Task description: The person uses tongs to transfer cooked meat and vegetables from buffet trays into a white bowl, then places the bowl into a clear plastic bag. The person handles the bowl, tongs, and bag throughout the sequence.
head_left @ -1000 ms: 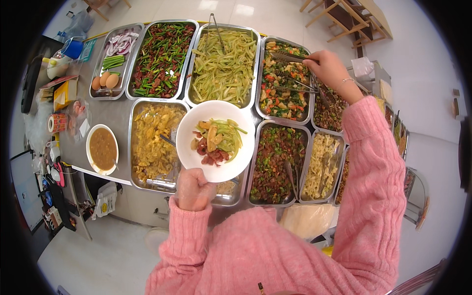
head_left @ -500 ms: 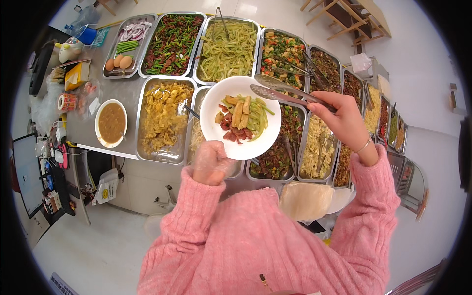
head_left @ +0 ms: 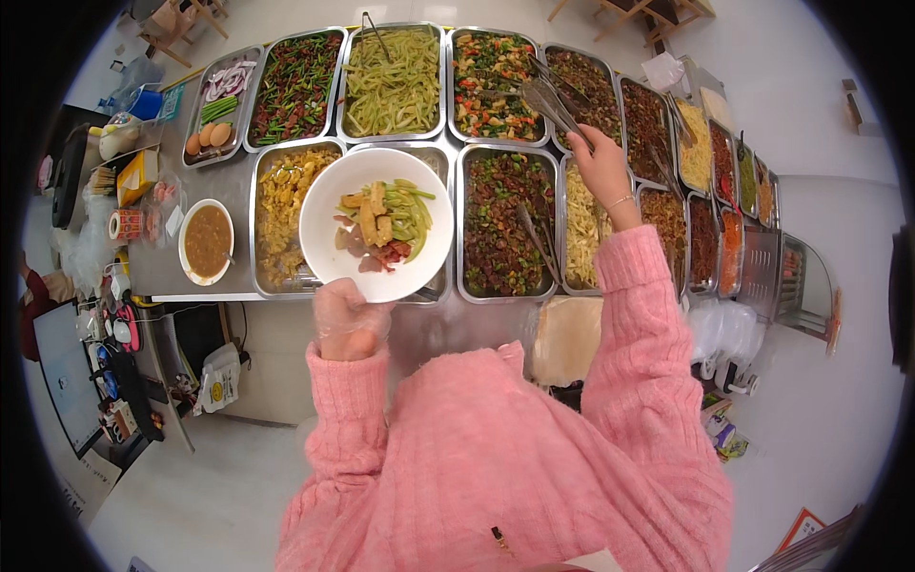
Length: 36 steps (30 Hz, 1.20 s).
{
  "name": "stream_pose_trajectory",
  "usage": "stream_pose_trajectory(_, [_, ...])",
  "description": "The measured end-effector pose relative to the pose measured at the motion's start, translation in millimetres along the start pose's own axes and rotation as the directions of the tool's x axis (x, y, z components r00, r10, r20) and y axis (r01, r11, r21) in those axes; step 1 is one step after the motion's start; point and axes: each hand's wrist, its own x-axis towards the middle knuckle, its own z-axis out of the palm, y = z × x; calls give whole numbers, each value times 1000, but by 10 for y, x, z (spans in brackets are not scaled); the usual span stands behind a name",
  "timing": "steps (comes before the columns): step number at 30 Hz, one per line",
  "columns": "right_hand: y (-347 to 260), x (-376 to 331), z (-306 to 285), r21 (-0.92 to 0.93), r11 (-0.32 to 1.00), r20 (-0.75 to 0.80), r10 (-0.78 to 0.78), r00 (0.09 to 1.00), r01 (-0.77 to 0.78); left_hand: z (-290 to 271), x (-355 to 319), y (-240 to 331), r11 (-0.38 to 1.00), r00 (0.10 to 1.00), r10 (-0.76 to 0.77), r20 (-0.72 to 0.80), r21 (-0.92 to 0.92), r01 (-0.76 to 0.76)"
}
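My left hand (head_left: 349,322), in a clear plastic glove, grips the near rim of a white bowl (head_left: 322,217). Inside the bowl lie green vegetable strips (head_left: 411,212), golden-brown pieces (head_left: 370,215) and reddish meat slices. With my bare right hand (head_left: 602,170) I hold metal tongs (head_left: 553,107), pointing away from me over the right edge of a tray of mixed greens with red and pale pieces (head_left: 491,88). Whether the tips touch anything is unclear. The bowl hangs above the near row, partly covering a tray of yellow food (head_left: 282,214).
More metal trays surround my hands: pale green strips (head_left: 393,86), dark meat with green pieces (head_left: 508,219), pale shreds (head_left: 579,224). A bowl of brown soup (head_left: 206,241) with a spoon stands at the left. Sliced onion and eggs (head_left: 212,135) fill the far-left tray.
The bowl in my left hand has moved left. My right hand and the tongs have swung away from the bowl, farther out over the back row. My view has shifted too.
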Motion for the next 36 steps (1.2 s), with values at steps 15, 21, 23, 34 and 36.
stream_pose_trajectory(15, [473, -1774, -568, 702, 273, 348, 675, 651, -658, -404, 155, 444, 978, 973, 199, -116, -34, -204])
stream_pose_trajectory(21, [664, -1542, -812, 657, 515, 211, 576, 790, -551, -274, 263, 276, 981, 969, 194, -151, 13, -195])
stream_pose_trajectory(23, [849, -1459, -899, 570, 654, 104, 542, 834, -497, -206, 255, 148, 986, 977, 169, -130, 11, -169])
stream_pose_trajectory(34, [1363, -769, -1252, 176, 928, 48, 325, 944, -329, 369, -24, -1003, 986, 989, 131, 72, -115, -122])
stream_pose_trajectory(36, [1318, -582, -1200, 180, 937, 201, 264, 944, -300, 438, -104, -1218, 975, 971, 196, 139, -132, -178])
